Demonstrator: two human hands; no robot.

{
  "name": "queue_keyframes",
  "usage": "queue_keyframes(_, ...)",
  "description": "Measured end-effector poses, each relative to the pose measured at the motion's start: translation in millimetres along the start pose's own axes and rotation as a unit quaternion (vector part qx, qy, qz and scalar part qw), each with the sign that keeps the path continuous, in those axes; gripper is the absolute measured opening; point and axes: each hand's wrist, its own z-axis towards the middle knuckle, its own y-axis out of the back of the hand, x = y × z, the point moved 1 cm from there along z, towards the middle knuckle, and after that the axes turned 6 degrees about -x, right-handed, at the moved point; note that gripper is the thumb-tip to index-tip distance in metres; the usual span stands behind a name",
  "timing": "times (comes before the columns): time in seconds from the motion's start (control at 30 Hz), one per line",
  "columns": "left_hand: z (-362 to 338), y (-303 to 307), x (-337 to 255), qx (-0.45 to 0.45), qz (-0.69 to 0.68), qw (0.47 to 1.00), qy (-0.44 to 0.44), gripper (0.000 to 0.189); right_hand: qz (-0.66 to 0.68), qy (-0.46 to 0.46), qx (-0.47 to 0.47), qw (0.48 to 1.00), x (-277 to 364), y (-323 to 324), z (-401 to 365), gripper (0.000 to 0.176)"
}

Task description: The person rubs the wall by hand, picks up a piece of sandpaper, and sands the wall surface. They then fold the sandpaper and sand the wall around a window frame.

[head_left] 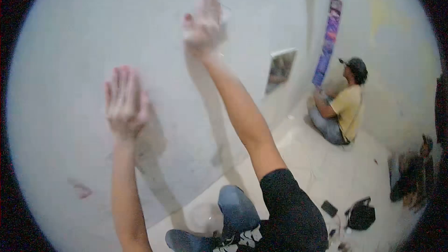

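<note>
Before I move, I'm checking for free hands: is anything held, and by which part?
No hold shows: the left hand and right hand are open, palms toward the wall. Anything under the blurred right one can't be told.

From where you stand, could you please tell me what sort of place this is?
Probably a room indoors: a pale wall, a light floor and a long colourful strip near the corner.

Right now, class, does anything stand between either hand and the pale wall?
Nothing visible stands between the left hand or the right hand and the wall. Blur hides whether they touch it, and what the pale patch beside the right fingers is.
</note>
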Motion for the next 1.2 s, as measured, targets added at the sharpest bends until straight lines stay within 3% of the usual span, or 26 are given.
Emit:
queue_keyframes(0.07,2.0,3.0,-5.3,-0.007,0.001,1.000,0.010,0.051,0.015,0.048,-0.015,0.999,-2.0,7.8,-2.6,0.065)
queue_keyframes(0.3,5.5,5.2,-13.4,-0.018,-0.021,0.999,0.030,0.050,-0.020,0.039,0.063,0.997,-9.3,26.5,-21.5,0.064)
queue_keyframes(0.37,1.6,1.4,-11.2,-0.018,-0.010,1.000,0.024,0.049,-0.017,0.068,0.061,0.996,-13.4,26.3,-14.3,0.064)
queue_keyframes(0.57,-6.7,-8.8,-8.8,-0.031,-0.011,0.999,0.026,0.053,-0.006,0.029,0.034,0.999,-21.3,-7.8,50.1,0.060)
queue_keyframes(0.83,-17.0,-3.4,-6.3,-0.026,-0.024,0.999,0.028,0.053,0.019,0.068,0.054,0.996,-20.8,12.2,17.3,0.055)
queue_keyframes(0.97,-17.4,-4.6,-8.3,-0.031,-0.028,0.999,0.029,0.053,0.018,0.095,0.024,0.995,-23.8,-3.2,51.0,0.052)
queue_keyframes(1.07,-19.1,-5.8,-10.2,-0.037,-0.018,0.999,0.024,0.053,0.026,0.059,0.009,0.998,-17.6,-16.6,85.5,0.052)
queue_keyframes(1.2,-15.4,-3.2,-9.5,-0.035,-0.021,0.999,0.029,0.051,0.002,0.067,0.016,0.998,-2.5,-14.2,73.2,0.054)
